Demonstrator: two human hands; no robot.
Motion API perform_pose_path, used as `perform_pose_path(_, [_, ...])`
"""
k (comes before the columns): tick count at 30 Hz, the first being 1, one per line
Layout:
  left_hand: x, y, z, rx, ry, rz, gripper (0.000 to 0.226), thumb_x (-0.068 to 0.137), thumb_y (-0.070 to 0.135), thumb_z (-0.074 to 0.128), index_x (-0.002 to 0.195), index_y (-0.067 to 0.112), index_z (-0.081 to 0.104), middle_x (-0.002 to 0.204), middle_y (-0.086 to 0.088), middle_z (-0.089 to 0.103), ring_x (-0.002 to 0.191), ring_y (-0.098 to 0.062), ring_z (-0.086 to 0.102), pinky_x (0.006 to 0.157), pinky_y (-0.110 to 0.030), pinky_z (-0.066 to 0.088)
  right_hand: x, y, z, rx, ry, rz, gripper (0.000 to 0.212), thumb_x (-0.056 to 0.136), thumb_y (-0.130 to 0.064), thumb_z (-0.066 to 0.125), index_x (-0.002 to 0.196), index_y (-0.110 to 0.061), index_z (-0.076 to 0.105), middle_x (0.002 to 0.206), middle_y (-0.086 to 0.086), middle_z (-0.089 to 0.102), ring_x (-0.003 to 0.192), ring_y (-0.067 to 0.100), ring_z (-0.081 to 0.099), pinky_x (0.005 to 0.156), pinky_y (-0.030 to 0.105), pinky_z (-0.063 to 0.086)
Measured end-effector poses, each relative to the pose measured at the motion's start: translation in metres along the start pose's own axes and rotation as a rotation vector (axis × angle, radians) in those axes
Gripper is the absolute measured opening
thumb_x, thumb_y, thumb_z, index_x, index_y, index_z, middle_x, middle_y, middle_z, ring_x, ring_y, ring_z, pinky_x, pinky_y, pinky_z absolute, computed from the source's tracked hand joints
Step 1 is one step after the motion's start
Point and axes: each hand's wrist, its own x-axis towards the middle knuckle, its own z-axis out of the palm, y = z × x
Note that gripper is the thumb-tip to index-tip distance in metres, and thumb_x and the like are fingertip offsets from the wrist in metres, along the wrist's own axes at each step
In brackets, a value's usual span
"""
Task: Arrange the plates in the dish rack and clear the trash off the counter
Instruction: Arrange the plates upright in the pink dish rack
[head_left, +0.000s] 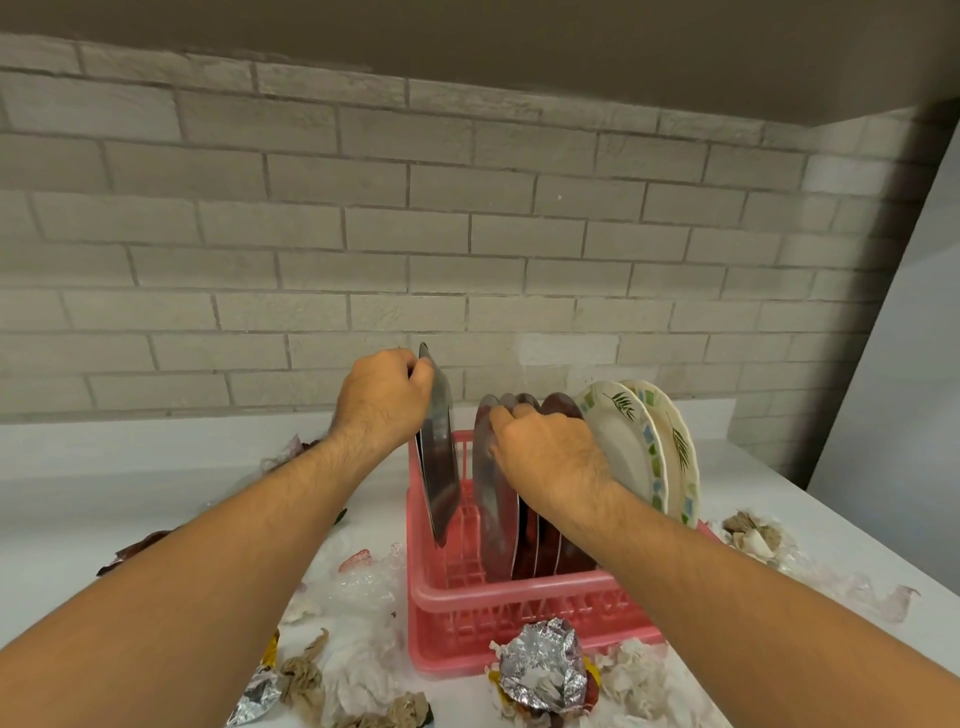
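A pink plastic dish rack (519, 603) stands on the white counter (130, 493). My left hand (382, 402) grips the top rim of a dark plate (441, 467) held upright over the rack's left end. My right hand (545, 452) rests on the tops of several dark plates (491, 499) standing in the rack's middle, fingers curled over their rims. Two cream plates with leaf patterns (631, 447) stand upright at the rack's right end. A crumpled foil ball (543, 665) lies in front of the rack.
Trash litters the counter: crumpled paper and plastic wrap (363, 577) left of the rack, foil scraps (257, 696) at the front left, brown paper (753, 535) and torn wrap to the right. A grey brick wall (467, 234) rises behind the counter.
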Motion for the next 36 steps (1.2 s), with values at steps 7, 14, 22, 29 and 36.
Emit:
perform_pose_path(7, [-0.001,-0.002,-0.003,-0.036,0.037,-0.029,0.042,0.099,0.035,0.044,0.067,0.011,0.059,0.058,-0.003,0.056,0.055,-0.017,0.051,0.049,-0.026,0.037,-0.007,-0.006,-0.016,0.193,-0.024,0.018,0.030,0.101,-0.034,0.044,0.122,-0.015,0.054,0.118,0.005,0.051,0.093,0.027,0.061,0.065,0.035,0.046])
perform_pose_path(14, [0.002,0.000,-0.006,-0.129,0.103,-0.080,0.043,0.097,0.035,0.047,0.061,0.013,0.056,0.053,-0.001,0.053,0.052,-0.017,0.049,0.050,-0.026,0.037,-0.013,-0.032,-0.011,0.561,-0.079,0.034,0.051,0.085,-0.066,0.048,0.114,-0.023,0.053,0.100,-0.004,0.061,0.087,0.018,0.061,0.078,0.038,0.055])
perform_pose_path(22, [0.016,-0.007,-0.023,-0.348,0.122,-0.175,0.046,0.093,0.038,0.055,0.056,0.009,0.053,0.051,-0.002,0.047,0.051,-0.018,0.046,0.055,-0.034,0.047,-0.019,-0.042,-0.006,0.730,-0.166,-0.032,0.103,0.083,-0.040,0.072,0.151,-0.033,-0.005,0.152,0.003,0.032,0.124,0.024,0.051,0.100,0.042,0.048])
perform_pose_path(29, [0.011,-0.012,-0.025,-0.297,0.103,-0.104,0.053,0.093,0.049,0.052,0.070,0.002,0.063,0.059,-0.012,0.059,0.054,-0.023,0.055,0.057,-0.036,0.051,-0.026,-0.053,0.005,0.763,-0.097,-0.051,0.081,0.095,-0.033,0.056,0.152,-0.030,0.000,0.149,0.001,0.036,0.126,0.026,0.048,0.104,0.044,0.042])
perform_pose_path(36, [0.013,-0.014,-0.027,-0.251,0.137,-0.052,0.062,0.098,0.050,0.040,0.067,-0.001,0.057,0.066,-0.019,0.063,0.064,-0.035,0.062,0.061,-0.044,0.054,-0.032,-0.050,-0.003,0.738,0.112,-0.064,0.059,0.098,-0.018,0.039,0.153,-0.019,0.016,0.134,0.003,0.052,0.106,0.022,0.055,0.091,0.040,0.047])
